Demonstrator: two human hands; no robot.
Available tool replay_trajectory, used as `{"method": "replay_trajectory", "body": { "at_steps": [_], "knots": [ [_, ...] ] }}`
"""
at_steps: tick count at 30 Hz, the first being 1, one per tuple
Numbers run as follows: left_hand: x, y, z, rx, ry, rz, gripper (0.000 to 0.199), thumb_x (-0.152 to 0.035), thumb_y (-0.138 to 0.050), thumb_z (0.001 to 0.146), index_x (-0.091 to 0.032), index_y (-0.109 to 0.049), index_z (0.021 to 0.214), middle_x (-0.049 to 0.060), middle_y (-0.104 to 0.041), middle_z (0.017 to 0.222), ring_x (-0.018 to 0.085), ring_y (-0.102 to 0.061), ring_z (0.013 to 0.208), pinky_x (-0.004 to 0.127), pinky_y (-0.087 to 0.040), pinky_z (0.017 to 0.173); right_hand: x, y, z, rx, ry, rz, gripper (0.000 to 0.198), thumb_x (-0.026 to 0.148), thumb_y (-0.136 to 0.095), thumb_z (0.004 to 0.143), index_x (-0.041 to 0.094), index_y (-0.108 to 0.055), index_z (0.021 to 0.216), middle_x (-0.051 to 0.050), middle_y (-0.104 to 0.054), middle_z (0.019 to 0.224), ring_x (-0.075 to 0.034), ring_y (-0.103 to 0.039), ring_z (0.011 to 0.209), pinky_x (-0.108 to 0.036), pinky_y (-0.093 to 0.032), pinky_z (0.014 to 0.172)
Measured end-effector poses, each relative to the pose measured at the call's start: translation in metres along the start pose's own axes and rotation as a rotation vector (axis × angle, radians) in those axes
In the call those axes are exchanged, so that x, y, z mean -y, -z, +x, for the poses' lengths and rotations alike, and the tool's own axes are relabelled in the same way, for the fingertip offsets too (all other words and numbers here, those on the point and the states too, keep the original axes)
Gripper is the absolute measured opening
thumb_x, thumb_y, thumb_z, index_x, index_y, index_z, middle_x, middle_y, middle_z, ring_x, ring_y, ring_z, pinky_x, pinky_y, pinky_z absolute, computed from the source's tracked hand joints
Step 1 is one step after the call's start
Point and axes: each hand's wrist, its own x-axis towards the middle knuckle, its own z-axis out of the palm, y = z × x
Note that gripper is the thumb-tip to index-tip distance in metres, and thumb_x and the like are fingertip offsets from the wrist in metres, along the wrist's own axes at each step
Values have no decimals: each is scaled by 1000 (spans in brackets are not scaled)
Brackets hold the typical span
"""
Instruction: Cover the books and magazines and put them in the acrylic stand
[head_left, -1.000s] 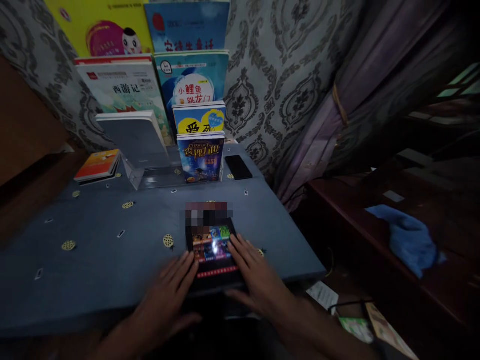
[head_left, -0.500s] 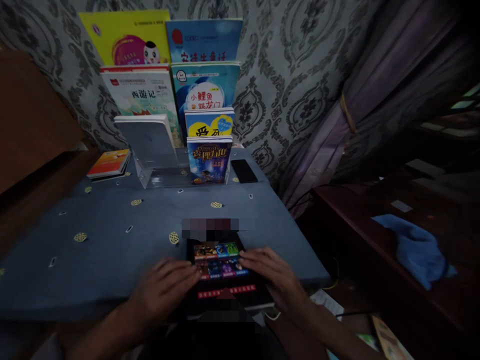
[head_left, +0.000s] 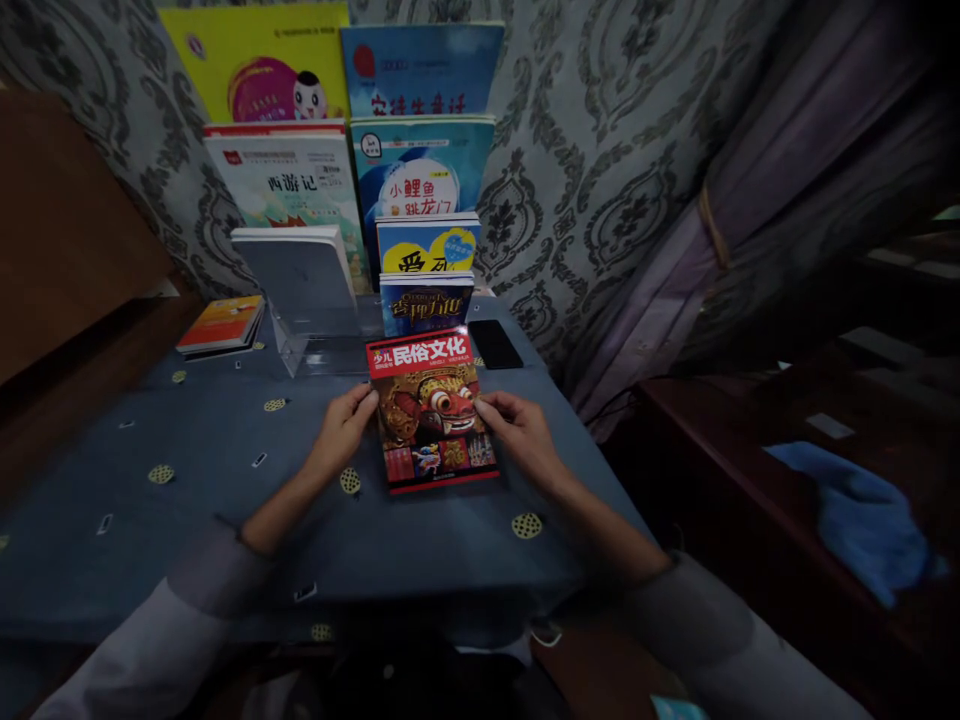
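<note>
Between my hands is a book (head_left: 431,410) with a red and dark cover, white Chinese lettering and a fierce red mask picture. My left hand (head_left: 345,430) grips its left edge, thumb on the front. On the opposite edge my right hand (head_left: 521,435) holds it the same way. The book is tilted up, facing me, and its top covers the lower part of a dark blue book (head_left: 427,305) in the stand. Just behind stands a clear book stand (head_left: 322,357) with several books in it.
A black phone (head_left: 495,344) lies right of the stand, and an orange-covered stack of books (head_left: 223,325) lies to its left. The patterned blue tablecloth (head_left: 210,500) covers the table. A blue cloth (head_left: 862,520) rests on dark red furniture (head_left: 705,440) at right.
Both hands have moved forward, away from me, with the book raised toward the stand. Its mask cover now faces me instead of the side with small pictures. My hands now grip its edges.
</note>
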Motion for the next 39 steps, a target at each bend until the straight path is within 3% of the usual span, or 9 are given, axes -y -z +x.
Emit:
{"method": "replay_trajectory", "body": {
  "at_steps": [3,6,11,15,20,24,29,39],
  "knots": [
    [18,-7,15,134,111,57,40,-58,-56,87,-18,-58,86,-2,-60,63,13,-54,52,23,-44,49,-19,5,2,-12,-124,1,46,64,-70,72,19,-68,72,-3,-69,66,-16,-60,60,-28,-50,57],
    [35,-19,30,181,174,169,30,-50,-52,89,-20,-50,89,-6,-55,55,11,-49,41,21,-37,42,-40,11,2,-26,-183,-75,46,66,-65,71,20,-64,65,-2,-65,58,-15,-56,52,-27,-45,50],
    [47,-35,54,195,178,333,13,-29,-50,91,-21,-47,100,-12,-50,46,13,-50,39,22,-39,48,-60,20,18,-83,-170,-184,34,54,-64,73,21,-64,65,-3,-67,59,-17,-58,54,-27,-44,50],
    [45,-36,62,173,133,519,14,-21,-56,88,-20,-52,101,-6,-58,58,17,-61,56,27,-44,61,-63,22,28,-112,-115,-299,15,35,-69,74,21,-70,78,-3,-71,69,-19,-63,64,-30,-49,62],
    [36,-41,53,180,58,771,14,-23,-56,93,-20,-58,106,7,-70,90,26,-67,90,35,-48,80,-65,17,25,-78,47,-465,21,24,-64,82,21,-73,101,-8,-75,101,-24,-67,93,-40,-52,90],
    [34,-44,47,180,-152,1104,24,-27,-47,100,-15,-62,114,16,-67,120,30,-61,114,41,-49,94,-72,11,33,27,180,-643,32,24,-59,88,17,-71,117,-15,-69,127,-31,-62,119,-50,-45,107],
    [46,-44,51,180,-218,1111,39,-25,-46,100,-11,-55,135,17,-58,144,31,-52,135,48,-43,110,-84,9,50,94,207,-652,39,25,-53,92,13,-67,126,-20,-61,141,-33,-56,132,-56,-42,112],
    [51,-47,63,217,-279,1113,41,-27,-45,100,-8,-58,134,19,-60,141,32,-55,130,49,-46,108,-84,12,48,90,232,-597,38,20,-51,91,20,-66,127,-15,-59,143,-31,-53,134,-57,-40,114]
  ]
}}
